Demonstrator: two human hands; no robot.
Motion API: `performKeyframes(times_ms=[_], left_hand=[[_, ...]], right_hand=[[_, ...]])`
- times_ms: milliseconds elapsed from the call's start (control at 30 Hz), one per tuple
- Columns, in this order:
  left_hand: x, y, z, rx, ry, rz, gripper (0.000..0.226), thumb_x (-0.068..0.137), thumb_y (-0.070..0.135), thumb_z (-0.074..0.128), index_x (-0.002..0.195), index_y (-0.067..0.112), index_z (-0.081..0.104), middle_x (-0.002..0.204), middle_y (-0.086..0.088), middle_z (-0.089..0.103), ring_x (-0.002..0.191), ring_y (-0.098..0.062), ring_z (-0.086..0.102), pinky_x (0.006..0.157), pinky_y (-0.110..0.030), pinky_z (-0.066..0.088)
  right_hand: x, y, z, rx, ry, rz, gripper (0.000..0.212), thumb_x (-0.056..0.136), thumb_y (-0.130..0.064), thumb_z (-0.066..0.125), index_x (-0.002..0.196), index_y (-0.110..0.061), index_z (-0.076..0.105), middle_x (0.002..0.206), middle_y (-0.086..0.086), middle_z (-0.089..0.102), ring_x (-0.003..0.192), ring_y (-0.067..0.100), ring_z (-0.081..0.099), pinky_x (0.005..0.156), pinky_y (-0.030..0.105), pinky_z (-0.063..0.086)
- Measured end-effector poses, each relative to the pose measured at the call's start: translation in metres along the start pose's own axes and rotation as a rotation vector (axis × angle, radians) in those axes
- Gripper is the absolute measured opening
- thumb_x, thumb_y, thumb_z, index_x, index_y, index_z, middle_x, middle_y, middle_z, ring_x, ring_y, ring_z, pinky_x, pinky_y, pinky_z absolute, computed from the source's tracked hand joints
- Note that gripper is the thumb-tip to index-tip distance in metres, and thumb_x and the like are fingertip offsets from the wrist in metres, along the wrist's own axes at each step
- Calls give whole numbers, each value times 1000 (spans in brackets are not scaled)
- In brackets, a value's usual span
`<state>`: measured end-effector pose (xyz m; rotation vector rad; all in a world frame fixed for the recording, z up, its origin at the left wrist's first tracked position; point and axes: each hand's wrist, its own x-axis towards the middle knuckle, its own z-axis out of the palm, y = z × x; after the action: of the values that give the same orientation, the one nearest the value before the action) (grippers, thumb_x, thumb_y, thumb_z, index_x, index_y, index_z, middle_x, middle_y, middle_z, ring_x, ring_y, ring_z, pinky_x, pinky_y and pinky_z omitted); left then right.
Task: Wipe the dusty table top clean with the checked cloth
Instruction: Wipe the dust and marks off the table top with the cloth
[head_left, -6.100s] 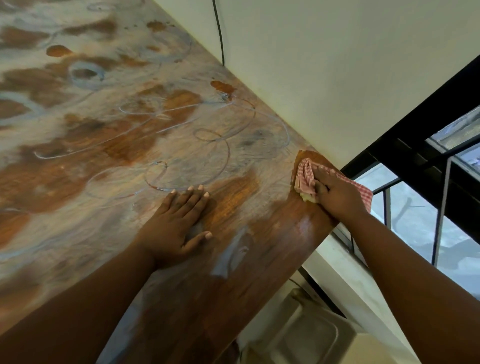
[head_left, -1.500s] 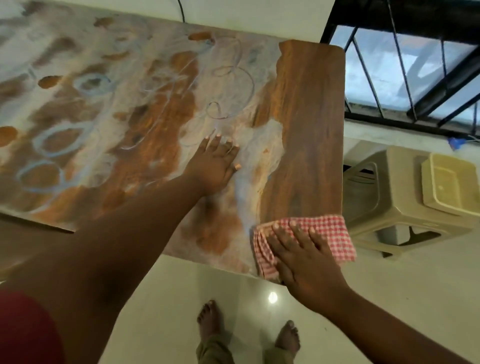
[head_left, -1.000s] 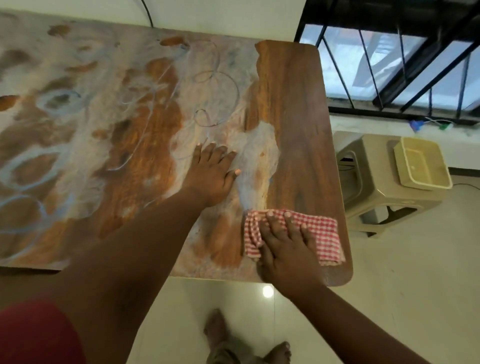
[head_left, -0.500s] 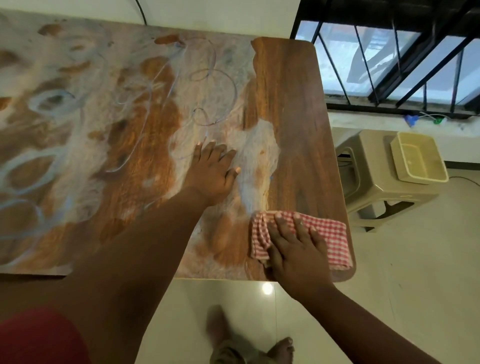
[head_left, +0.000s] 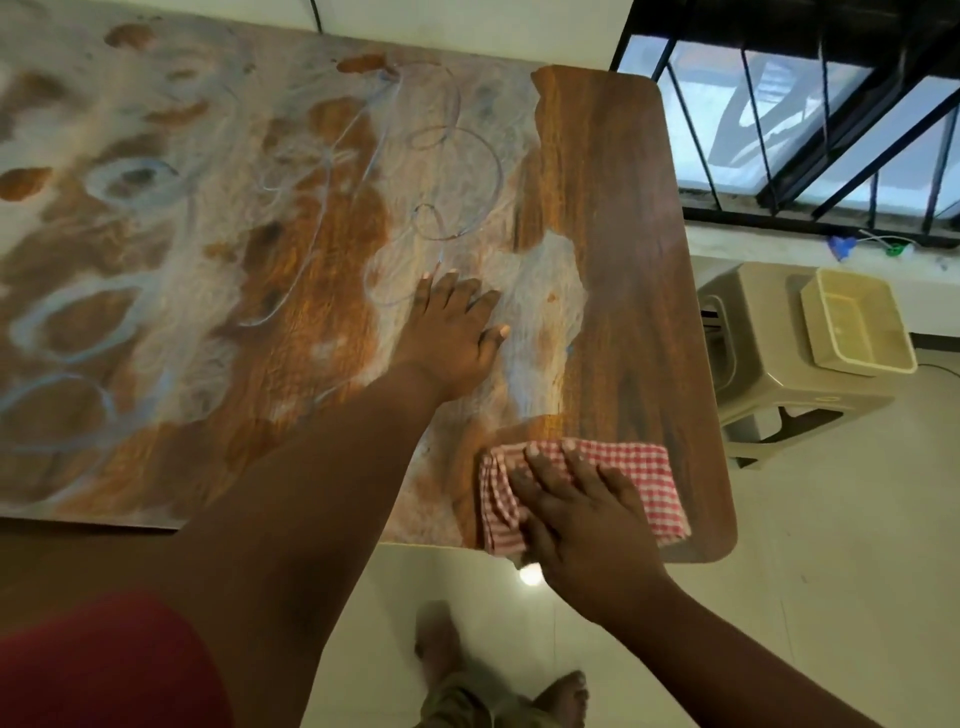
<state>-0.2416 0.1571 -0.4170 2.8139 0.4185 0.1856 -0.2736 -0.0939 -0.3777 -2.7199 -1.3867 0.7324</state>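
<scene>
- One strip along the right end of the counter (head_left: 623, 218) shows clean, dark wood; the rest, leftward, lies under pale dust marked with loops and streaks.
- The checked cloth (head_left: 631, 465), folded, lies flat at the near right corner of the counter, just inside the near edge.
- The right hand (head_left: 576, 514) presses on the cloth's left part, its fingers (head_left: 545, 460) straight and spread, gripping nothing.
- The left hand (head_left: 452, 332) rests flat on the dusty wood, farther in and to the left, fingers extended, apparently as a brace.
- The step in hand looks like wiping the near right corner, at the border of clean and dusty wood.
- The next move likely calls for pushing the cloth left or far into the dusty patch beside the left hand, keeping flat pressure, and lifting that hand to reach the dust under it.
- A beige plastic stool (head_left: 769, 358) carrying a shallow tray (head_left: 857, 327) stands on the floor to the right.
</scene>
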Motion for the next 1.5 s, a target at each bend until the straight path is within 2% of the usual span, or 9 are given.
performKeyframes(times_ms=[233,400,567,767,933,1067,1167,1333,1500], left_hand=[[1,0,-1,21,-29,-11,54,101,46,28,147,19,34,153,-8,31,145,-31,12,118,-50,-3],[1,0,0,14,-13,1,53,101,45,29,146,18,36,152,-7,33,145,-31,13,118,-49,-4],[2,-2,2,31,7,10,52,100,44,30,146,19,36,151,-8,35,145,-30,16,118,-50,-4],[2,-4,6,26,39,9,49,101,39,31,145,18,38,150,-8,36,144,-30,16,116,-46,-10],[2,-2,2,27,11,-5,48,102,38,30,146,20,38,150,-6,36,145,-29,16,118,-48,-7],[2,-1,-2,32,3,-4,50,100,39,29,142,19,45,146,-6,43,143,-30,23,118,-53,0],[2,1,-3,9,25,-25,53,98,41,26,138,17,50,142,-5,48,141,-29,29,119,-51,1],[3,1,-3,27,-21,-35,55,98,42,23,140,17,48,143,-5,48,141,-29,29,119,-51,2],[3,3,-7,29,-27,-58,57,99,44,19,143,18,44,145,-5,46,143,-27,26,119,-43,-7]], right_hand=[[19,-68,12,21,-15,-191,57,94,-49,12,149,-39,22,158,-11,19,146,27,8,111,50,-10],[-9,-18,-8,-81,-76,-164,49,87,-47,35,133,-45,51,138,-17,51,129,20,48,102,47,33],[43,8,-25,-79,-8,-34,62,90,-55,2,150,-42,17,158,-13,12,147,22,4,113,45,-2],[27,-29,-5,-53,-4,-356,45,91,-46,37,132,-41,54,139,-15,51,135,26,40,109,45,13],[22,36,-16,-157,-74,-432,43,88,-50,42,130,-50,51,136,-23,51,131,18,46,104,42,21],[78,59,-50,-105,-120,-328,51,93,-52,20,144,-49,26,151,-18,24,144,21,13,112,44,1],[114,41,-52,-29,-53,-328,54,92,-53,23,141,-41,42,153,-16,23,147,22,4,112,48,-10],[91,62,-58,-208,-125,-512,46,82,-56,36,119,-48,62,126,-21,60,116,20,60,100,50,41],[113,113,-76,-182,-152,-485,46,93,-57,27,137,-54,37,146,-23,35,138,19,34,110,43,11]])
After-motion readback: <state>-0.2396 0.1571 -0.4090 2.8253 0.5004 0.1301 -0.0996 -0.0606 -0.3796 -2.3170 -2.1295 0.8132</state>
